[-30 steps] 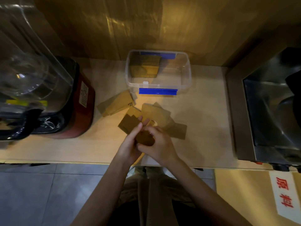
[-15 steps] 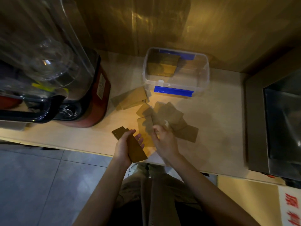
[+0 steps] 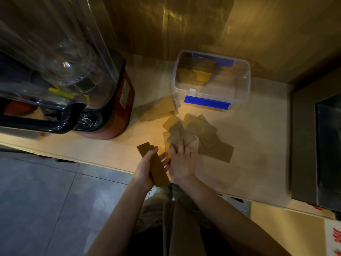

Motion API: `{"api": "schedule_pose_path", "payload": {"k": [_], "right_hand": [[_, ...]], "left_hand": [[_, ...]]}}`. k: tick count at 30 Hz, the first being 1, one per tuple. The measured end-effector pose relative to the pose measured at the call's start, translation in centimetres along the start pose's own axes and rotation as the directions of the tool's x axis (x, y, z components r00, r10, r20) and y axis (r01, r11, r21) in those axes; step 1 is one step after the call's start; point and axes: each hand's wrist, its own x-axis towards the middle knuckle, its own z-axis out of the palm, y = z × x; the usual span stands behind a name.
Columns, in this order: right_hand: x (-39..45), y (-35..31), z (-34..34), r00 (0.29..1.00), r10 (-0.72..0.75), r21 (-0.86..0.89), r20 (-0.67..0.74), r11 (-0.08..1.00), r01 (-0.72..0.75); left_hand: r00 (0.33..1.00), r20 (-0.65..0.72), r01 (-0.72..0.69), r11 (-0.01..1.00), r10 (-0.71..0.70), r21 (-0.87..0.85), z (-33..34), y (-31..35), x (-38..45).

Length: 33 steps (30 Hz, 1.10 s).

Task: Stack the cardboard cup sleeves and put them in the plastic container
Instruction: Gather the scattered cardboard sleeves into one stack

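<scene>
The head view shows one clear plastic container (image 3: 212, 78) with blue clips, upper centre on the pale worktop (image 3: 258, 145), with a flat stack of brown cardboard sleeves (image 3: 195, 74) lying in its left half. A second small stack (image 3: 156, 109) lies just left of and below the container. Lower, at the frame's middle, roughly eight loose sleeves (image 3: 199, 133) lie fanned and overlapping, thin flat brown cards with squared ends.

The left hand (image 3: 145, 170) has its grip closed around a thick bundle of sleeves (image 3: 156, 167), held on edge at the worktop's near edge, thumb over the top and fingertips showing on the far side. The right hand (image 3: 181, 161), just beside it, lies spread flat with fingers pressing on the nearest loose sleeve; it grasps nothing.

One red-based blender (image 3: 83, 80) with a clear cover fills the upper left. A dark metal appliance (image 3: 317, 145) stands at the right edge.
</scene>
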Motion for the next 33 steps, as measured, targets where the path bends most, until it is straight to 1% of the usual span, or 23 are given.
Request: {"api": "schedule_pose_path", "payload": {"k": [4,6,9,12,14,16,19,25,33], "right_hand": [[0.2,0.0,-0.3,1.000,0.007,0.077,0.006,0.997,-0.007],[0.2,0.6,-0.8,1.000,-0.003,0.181,0.001,0.983,0.003],[-0.1,2.4,-1.9,0.999,-0.038,0.364,-0.036,0.930,0.048],[0.2,4.7,-3.3,0.991,-0.056,0.388,-0.118,0.916,0.098],[0.8,6.4,-4.2,0.983,-0.018,0.410,-0.184,0.907,0.093],[1.8,8.0,-5.0,0.980,0.043,0.447,-0.197,0.893,0.050],[3.1,10.1,-5.3,0.981,0.074,0.423,-0.176,0.906,0.007],[4.5,11.3,-4.7,0.994,-0.002,0.304,-0.106,0.952,0.035],[4.8,11.5,-4.7,0.991,-0.044,0.160,-0.124,0.985,0.064]], "left_hand": [[0.999,0.031,-0.011,1.000,0.011,0.018,0.1,0.2,0.2],[0.998,0.050,-0.028,0.999,0.027,0.031,0.3,0.4,0.4],[0.996,0.078,-0.055,0.997,0.051,0.050,0.6,0.7,0.8],[0.996,0.080,-0.042,0.998,0.038,0.056,1.1,1.0,1.3],[0.997,0.073,-0.029,0.998,0.025,0.058,1.4,1.2,1.6],[0.997,0.073,-0.017,0.998,0.013,0.052,1.7,1.3,1.9],[0.996,0.086,-0.004,0.999,0.000,0.048,2.2,1.3,2.2],[0.995,0.098,0.001,0.997,-0.009,0.081,3.1,1.3,2.7],[0.995,0.098,0.026,0.997,-0.033,0.074,3.6,1.2,3.4]]}}
